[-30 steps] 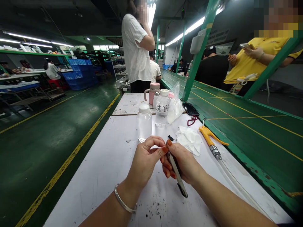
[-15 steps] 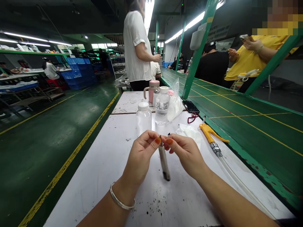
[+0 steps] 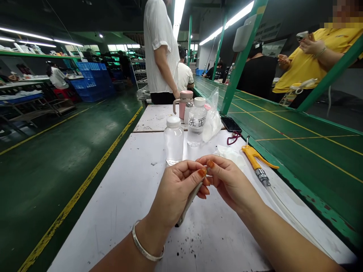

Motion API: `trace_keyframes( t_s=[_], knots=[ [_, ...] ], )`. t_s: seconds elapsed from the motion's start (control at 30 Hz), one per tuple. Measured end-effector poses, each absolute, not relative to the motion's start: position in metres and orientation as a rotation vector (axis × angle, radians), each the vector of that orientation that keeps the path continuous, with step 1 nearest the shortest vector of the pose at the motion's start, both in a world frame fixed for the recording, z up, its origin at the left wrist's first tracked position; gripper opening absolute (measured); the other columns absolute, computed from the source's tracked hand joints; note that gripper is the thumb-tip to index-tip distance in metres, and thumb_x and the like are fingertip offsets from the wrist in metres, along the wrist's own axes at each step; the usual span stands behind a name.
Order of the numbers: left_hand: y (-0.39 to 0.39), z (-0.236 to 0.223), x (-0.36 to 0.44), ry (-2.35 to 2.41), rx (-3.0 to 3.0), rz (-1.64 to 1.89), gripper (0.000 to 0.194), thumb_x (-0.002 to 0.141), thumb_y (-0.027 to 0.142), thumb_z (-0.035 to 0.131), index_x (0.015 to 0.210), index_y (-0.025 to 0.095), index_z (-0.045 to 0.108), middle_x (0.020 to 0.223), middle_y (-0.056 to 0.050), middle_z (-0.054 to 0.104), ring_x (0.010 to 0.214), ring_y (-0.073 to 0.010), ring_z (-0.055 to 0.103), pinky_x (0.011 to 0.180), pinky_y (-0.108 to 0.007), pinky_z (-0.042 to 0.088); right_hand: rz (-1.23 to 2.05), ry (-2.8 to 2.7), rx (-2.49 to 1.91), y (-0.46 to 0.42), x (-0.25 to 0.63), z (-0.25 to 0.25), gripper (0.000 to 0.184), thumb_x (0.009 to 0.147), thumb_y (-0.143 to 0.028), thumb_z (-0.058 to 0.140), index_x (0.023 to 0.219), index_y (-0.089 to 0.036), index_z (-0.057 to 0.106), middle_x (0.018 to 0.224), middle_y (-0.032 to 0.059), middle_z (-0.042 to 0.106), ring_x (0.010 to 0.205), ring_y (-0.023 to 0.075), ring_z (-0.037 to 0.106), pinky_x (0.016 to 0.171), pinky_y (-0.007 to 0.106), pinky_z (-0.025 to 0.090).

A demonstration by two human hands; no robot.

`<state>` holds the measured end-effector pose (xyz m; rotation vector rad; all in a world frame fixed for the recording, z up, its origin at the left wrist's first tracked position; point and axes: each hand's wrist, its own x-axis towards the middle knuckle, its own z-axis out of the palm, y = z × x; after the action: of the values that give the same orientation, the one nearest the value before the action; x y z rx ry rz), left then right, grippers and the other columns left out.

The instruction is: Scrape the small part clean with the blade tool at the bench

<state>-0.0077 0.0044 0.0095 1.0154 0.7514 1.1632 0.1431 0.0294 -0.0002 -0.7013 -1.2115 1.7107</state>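
My left hand (image 3: 178, 192) is closed around a slim grey utility knife (image 3: 188, 206), its handle slanting down toward me below the palm. The knife's upper end is hidden by my fingers. Close against it, my right hand (image 3: 229, 179) is closed in a pinch, fingertips meeting those of my left hand. Whatever lies between the right fingertips is too small to make out. Just beyond the hands stands a clear bottle with a white cap (image 3: 174, 141).
Behind are a clear bottle with black writing (image 3: 196, 122), a pink mug (image 3: 186, 105), a plastic bag (image 3: 212, 122) and a phone (image 3: 231, 124). A yellow air gun (image 3: 255, 156) with hose lies right, beside the green conveyor (image 3: 283, 121). Dark specks (image 3: 187, 245) dot the white table. People stand beyond.
The knife's lower end has swung left, toward my left wrist. Both hands have shifted slightly right and turned. A standing person in white has lowered an arm.
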Motion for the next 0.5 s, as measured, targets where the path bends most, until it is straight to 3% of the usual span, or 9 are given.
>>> trace_keyframes(
  t_s=[0.5],
  knots=[
    [0.0028, 0.0095, -0.011, 0.749, 0.975, 1.165, 0.019, 0.087, 0.032, 0.069, 0.084, 0.014, 0.065, 0.069, -0.001, 0.067, 0.057, -0.0096, 0.063, 0.056, -0.02, 0.054, 1.679, -1.184, -0.741, 0.0301, 0.1435, -0.0018, 0.029, 0.088, -0.046, 0.07, 0.093, -0.017, 0.071, 0.067, 0.0007, 0.061, 0.061, 0.0142, 0.06, 0.055, 0.026, 0.044]
  ],
)
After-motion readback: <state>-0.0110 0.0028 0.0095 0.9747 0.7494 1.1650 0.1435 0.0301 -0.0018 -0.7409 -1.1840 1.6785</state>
